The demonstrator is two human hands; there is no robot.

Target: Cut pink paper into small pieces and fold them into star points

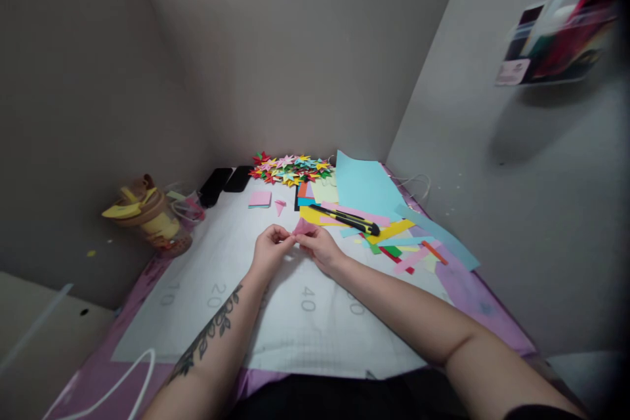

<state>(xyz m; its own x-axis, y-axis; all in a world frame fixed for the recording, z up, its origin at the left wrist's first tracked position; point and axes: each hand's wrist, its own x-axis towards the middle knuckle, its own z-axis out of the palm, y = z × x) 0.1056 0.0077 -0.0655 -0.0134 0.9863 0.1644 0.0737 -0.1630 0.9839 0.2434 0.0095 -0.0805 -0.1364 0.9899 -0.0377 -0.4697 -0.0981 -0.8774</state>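
A small pink folded paper is pinched between my two hands above the white sheet. My left hand grips its left edge with thumb and forefinger. On its right side, my right hand closes thumb and fingers on the same paper. Just beyond lie a small pink folded piece and a stack of square papers, pink on top. A yellow and black utility knife rests on paper strips to the right of my hands.
Many folded paper stars are heaped at the back. Blue paper and coloured strips cover the right side. Two black phones lie back left, near a drink cup. A white cable loops at front left. Grey walls enclose the table.
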